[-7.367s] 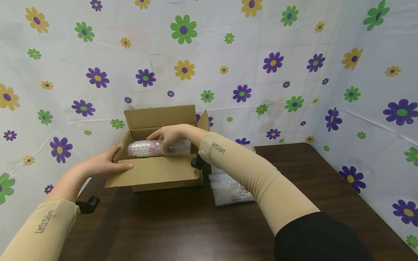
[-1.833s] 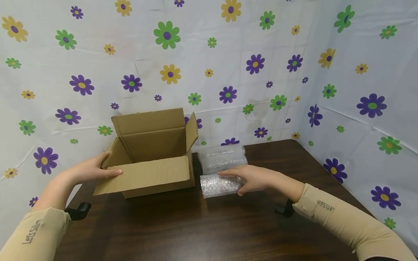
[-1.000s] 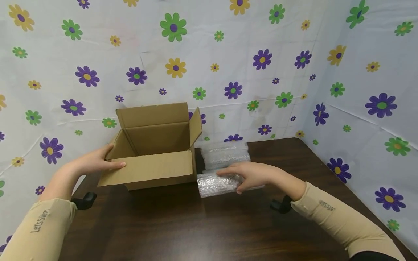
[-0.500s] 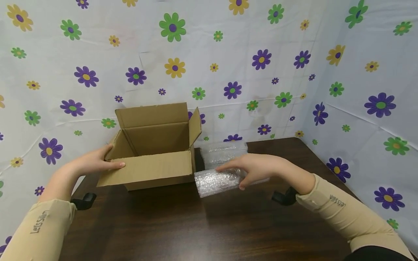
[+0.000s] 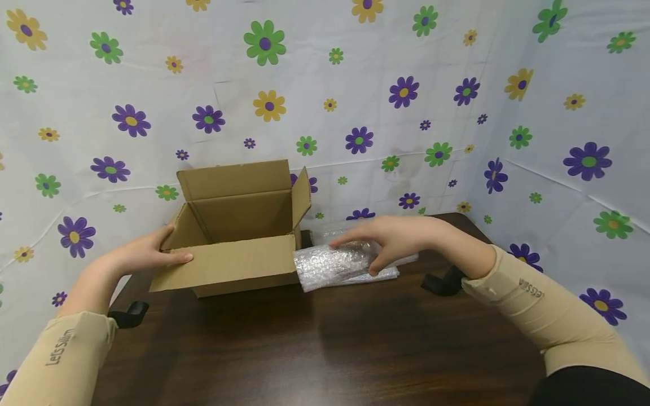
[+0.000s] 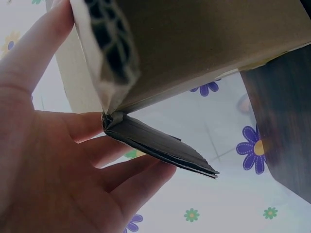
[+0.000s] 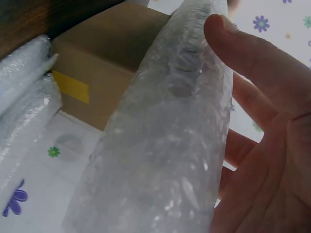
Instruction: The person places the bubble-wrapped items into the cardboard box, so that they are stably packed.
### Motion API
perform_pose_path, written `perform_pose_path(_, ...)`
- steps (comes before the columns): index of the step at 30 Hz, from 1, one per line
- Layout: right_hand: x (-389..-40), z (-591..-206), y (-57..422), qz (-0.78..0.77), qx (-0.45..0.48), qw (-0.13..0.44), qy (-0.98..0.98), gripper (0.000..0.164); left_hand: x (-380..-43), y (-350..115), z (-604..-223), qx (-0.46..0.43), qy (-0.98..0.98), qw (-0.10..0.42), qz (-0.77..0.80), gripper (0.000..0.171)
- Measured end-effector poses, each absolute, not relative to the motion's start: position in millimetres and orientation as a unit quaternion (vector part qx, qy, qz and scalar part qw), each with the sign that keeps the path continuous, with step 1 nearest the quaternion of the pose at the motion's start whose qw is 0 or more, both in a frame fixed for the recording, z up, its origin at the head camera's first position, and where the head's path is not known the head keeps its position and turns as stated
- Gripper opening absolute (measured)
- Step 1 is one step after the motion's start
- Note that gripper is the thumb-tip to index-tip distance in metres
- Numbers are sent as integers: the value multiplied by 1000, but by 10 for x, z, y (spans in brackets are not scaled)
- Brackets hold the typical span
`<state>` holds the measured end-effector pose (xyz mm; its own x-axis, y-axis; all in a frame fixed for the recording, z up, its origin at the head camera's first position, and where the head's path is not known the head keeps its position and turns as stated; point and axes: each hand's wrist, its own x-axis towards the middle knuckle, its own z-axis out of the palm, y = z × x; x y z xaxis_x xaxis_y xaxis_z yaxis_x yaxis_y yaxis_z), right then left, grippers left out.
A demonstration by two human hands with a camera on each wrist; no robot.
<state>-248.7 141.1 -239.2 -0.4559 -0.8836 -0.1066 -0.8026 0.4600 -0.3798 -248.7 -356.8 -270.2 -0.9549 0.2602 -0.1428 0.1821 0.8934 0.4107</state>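
Note:
My left hand (image 5: 139,254) holds the near left corner of an open cardboard box (image 5: 236,262), thumb over the front flap and fingers behind the side flap. That same grip fills the left wrist view, where the flap (image 6: 160,145) lies against the fingers. My right hand (image 5: 406,237) grips a bubble-wrapped bundle (image 5: 325,266), thumb on the near side and fingers over the top. Raised off the table and slightly tilted, the bundle has its left end beside the box's right front corner. In the right wrist view the clear wrap (image 7: 155,145) looks long and rounded; its contents are hidden.
More bubble-wrapped packages (image 5: 378,275) lie on the dark wooden table (image 5: 325,349), right of the box and partly behind the held bundle. The box's back and right flaps (image 5: 302,197) stand up. A flower-printed cloth (image 5: 325,84) hangs behind the table.
Earlier, my right hand was on a wrapped bundle in the box's opening; it later reached another on the table. That one has since risen and shifted left towards the box. My left hand stays put.

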Motion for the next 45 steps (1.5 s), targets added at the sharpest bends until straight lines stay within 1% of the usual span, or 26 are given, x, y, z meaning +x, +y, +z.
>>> perform_pose_path(9,-2635,-2105,1067,-183,-540,182,801,80,-2475,-3592,-2718,114,971,89,191,103)
perform_pose_path(12,-2683,-2028,906,-187,-554,178,792,80,-2481,-3597,-2729,118,971,87,190,103)
perform_pose_path(19,-2797,-1860,513,-173,-570,141,791,80,-2507,-3595,-2746,119,969,91,198,104)
perform_pose_path(23,-2905,-1798,297,-179,-572,136,789,79,-2509,-3593,-2743,119,968,93,201,104)
perform_pose_path(34,-3210,-1771,-266,-154,-548,132,812,76,-2503,-3588,-2720,119,967,91,204,103)
perform_pose_path(40,-3290,-1829,-432,-151,-524,142,826,77,-2509,-3563,-2723,124,966,92,208,104)
perform_pose_path(45,-3371,-1861,-527,-143,-511,129,838,81,-2501,-3565,-2717,121,966,98,204,105)
